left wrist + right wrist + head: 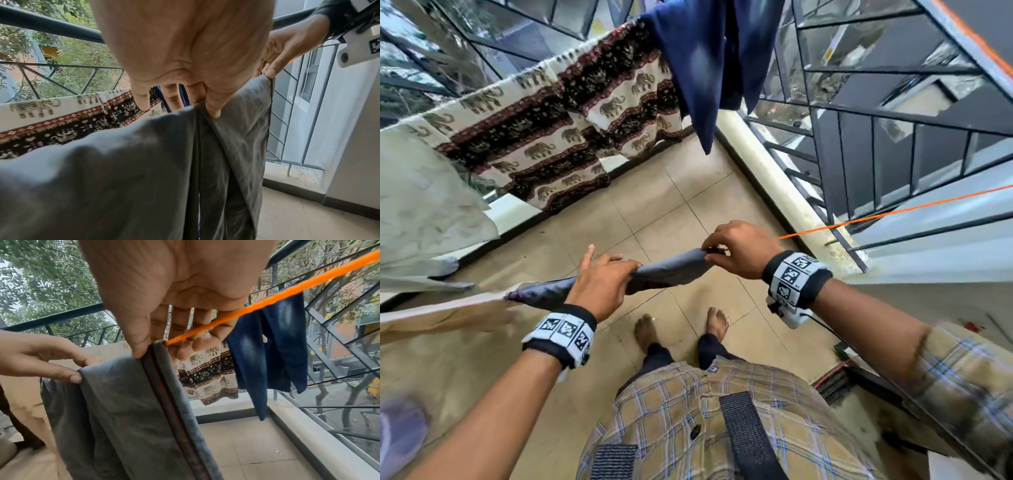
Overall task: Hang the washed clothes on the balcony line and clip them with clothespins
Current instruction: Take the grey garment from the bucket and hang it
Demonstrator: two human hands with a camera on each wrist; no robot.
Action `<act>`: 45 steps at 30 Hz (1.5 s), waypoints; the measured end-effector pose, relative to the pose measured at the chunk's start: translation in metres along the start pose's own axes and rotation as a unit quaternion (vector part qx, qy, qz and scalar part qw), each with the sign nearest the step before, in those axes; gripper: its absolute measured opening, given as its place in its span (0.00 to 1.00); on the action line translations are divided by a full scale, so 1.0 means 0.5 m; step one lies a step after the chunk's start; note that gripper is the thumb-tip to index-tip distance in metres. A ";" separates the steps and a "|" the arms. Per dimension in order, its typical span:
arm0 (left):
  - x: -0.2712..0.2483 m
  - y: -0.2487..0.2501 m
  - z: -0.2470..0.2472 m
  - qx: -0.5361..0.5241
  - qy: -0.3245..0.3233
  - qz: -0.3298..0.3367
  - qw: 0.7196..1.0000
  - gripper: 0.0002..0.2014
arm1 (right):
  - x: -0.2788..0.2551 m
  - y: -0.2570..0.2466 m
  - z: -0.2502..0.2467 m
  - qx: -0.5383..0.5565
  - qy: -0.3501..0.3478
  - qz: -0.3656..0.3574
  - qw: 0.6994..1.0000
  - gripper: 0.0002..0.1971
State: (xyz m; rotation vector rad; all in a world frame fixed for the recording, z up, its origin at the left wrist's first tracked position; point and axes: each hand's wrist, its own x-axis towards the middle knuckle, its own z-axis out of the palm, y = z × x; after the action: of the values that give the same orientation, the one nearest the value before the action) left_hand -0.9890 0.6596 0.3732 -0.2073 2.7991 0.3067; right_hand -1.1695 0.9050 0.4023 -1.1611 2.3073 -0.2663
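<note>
left grip [599,278] pinching grey garment [671,267] fold | right grip [739,248] pinching its end on orange line [893,212] | jeans [273,350] hung beyond

a tan plaid shirt [688,421] with short sleeves and dark trousers [654,356] are worn. black wristbands [561,334] with white coded marker tiles are strapped on both wrists. the feet [645,330] are bare.
</note>
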 end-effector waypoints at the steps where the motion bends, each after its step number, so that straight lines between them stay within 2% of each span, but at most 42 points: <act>1: -0.005 -0.011 0.001 -0.008 0.000 -0.006 1.000 0.15 | 0.008 -0.013 0.003 -0.007 -0.001 0.003 1.000 0.13; 6: -0.020 -0.042 0.006 -0.048 0.001 -0.005 0.999 0.14 | 0.025 -0.051 0.007 -0.011 -0.009 0.029 0.999 0.10; 11: -0.049 -0.092 -0.009 -0.124 0.030 -0.038 0.991 0.16 | 0.013 -0.073 0.004 -0.009 -0.014 0.074 0.997 0.09; 15: -0.099 -0.167 -0.017 -0.179 0.046 -0.038 0.982 0.17 | 0.010 -0.108 -0.003 -0.025 0.006 0.108 0.994 0.09; 18: -0.153 -0.241 -0.021 -0.201 0.078 -0.047 0.975 0.16 | 0.024 -0.157 -0.009 -0.051 0.008 0.101 0.994 0.12; 20: -0.196 -0.296 -0.021 -0.207 0.107 -0.061 0.971 0.19 | 0.043 -0.201 -0.016 -0.056 0.010 0.095 0.994 0.13; 25: -0.315 -0.429 -0.013 -0.217 0.158 -0.148 0.952 0.22 | 0.130 -0.347 -0.008 -0.057 -0.008 0.045 0.997 0.12; 29: -0.398 -0.512 0.001 -0.218 0.166 -0.246 0.930 0.21 | 0.213 -0.488 0.027 -0.080 -0.038 -0.048 0.995 0.14; 34: -0.446 -0.567 0.026 -0.241 0.170 -0.321 0.900 0.24 | 0.302 -0.642 0.072 -0.090 -0.070 -0.135 0.984 0.17; 39: -0.476 -0.611 0.024 -0.247 0.162 -0.391 0.872 0.31 | 0.386 -0.734 0.130 -0.083 -0.097 -0.154 0.980 0.17; 45: -0.504 -0.705 0.016 -0.237 0.149 -0.436 0.855 0.35 | 0.449 -0.779 0.168 -0.042 -0.155 -0.155 0.975 0.20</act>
State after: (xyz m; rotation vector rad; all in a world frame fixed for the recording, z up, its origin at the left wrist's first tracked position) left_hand -0.6879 0.3477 0.3817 -1.6830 2.4947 0.7579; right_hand -0.9658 0.4955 0.4038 -1.4922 1.8791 -0.0919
